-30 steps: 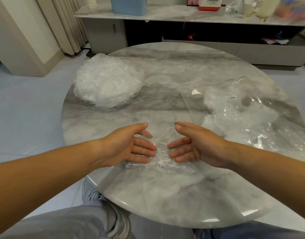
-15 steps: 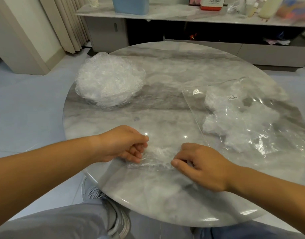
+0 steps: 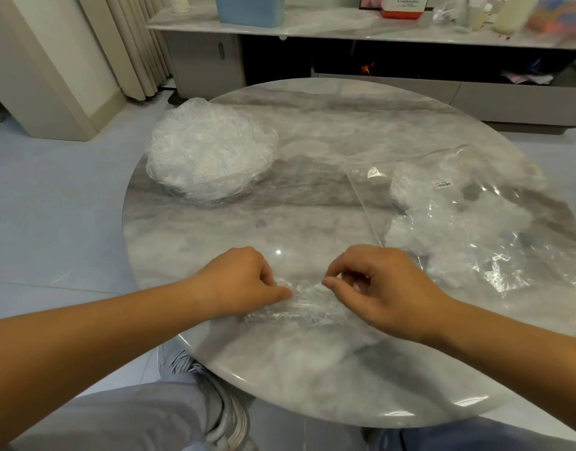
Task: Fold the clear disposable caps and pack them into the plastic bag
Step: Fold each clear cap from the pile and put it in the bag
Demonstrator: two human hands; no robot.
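A crumpled clear cap (image 3: 304,304) lies on the near part of the round marble table (image 3: 312,379), between my two hands. My left hand (image 3: 239,281) pinches its left end with curled fingers. My right hand (image 3: 377,284) pinches its right end, thumb and forefinger together. A heap of loose clear caps (image 3: 211,154) sits at the far left of the table. The clear plastic bag (image 3: 468,219), with a small white label and folded caps inside, lies flat at the right.
Behind the table runs a low marble-topped cabinet (image 3: 345,26) with a blue tub (image 3: 250,9), a red-and-white box and bottles. Curtains hang at the far left. My knees and a grey shoe (image 3: 228,415) are under the near table edge.
A second ago both hands lay open, flattening the cap. They have since curled, and now each pinches one end of the cap, with the right hand moved back up from the near edge.
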